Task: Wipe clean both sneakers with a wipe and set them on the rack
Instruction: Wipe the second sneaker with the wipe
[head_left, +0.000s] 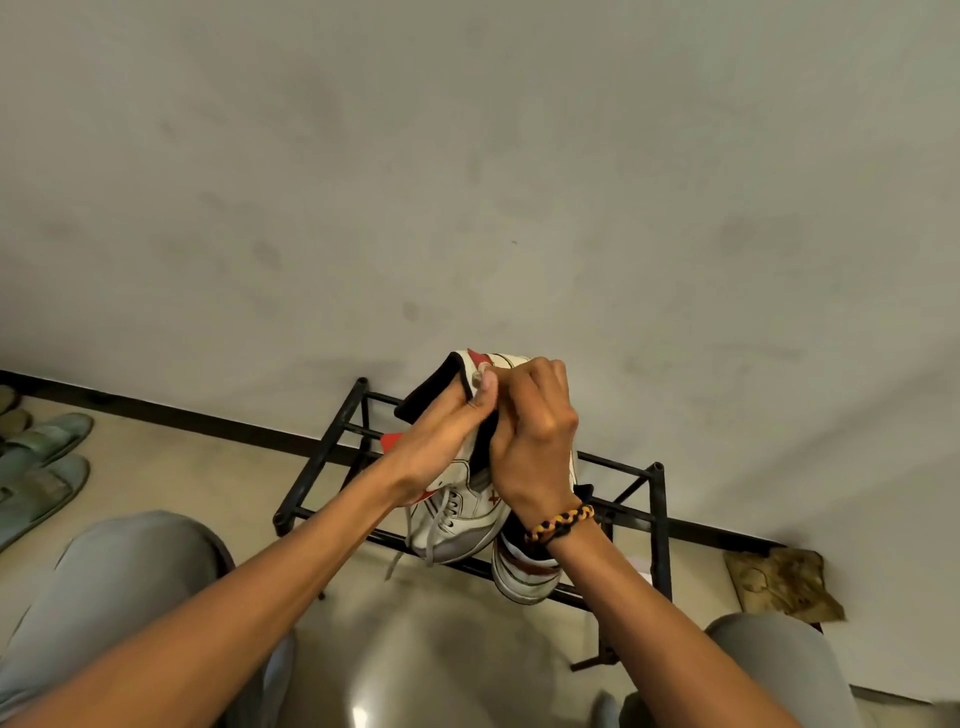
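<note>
A white high-top sneaker (462, 519) with red trim and a black collar is held up, toe down, above the black metal rack (657, 525). My left hand (447, 441) grips its collar, thumb on the heel tab. My right hand (535, 441), with a braided bracelet at the wrist, is curled against the heel and side; a small pale bit, maybe the wipe, shows between thumb and fingers but most of it is hidden. The second sneaker (524, 571) sits on the rack's front bars, partly behind my right wrist.
The rack stands against a plain wall with a dark skirting. Green slippers (41, 467) lie on the floor at far left. A crumpled brownish rag (784, 582) lies to the right of the rack. My knees in grey trousers fill the lower corners.
</note>
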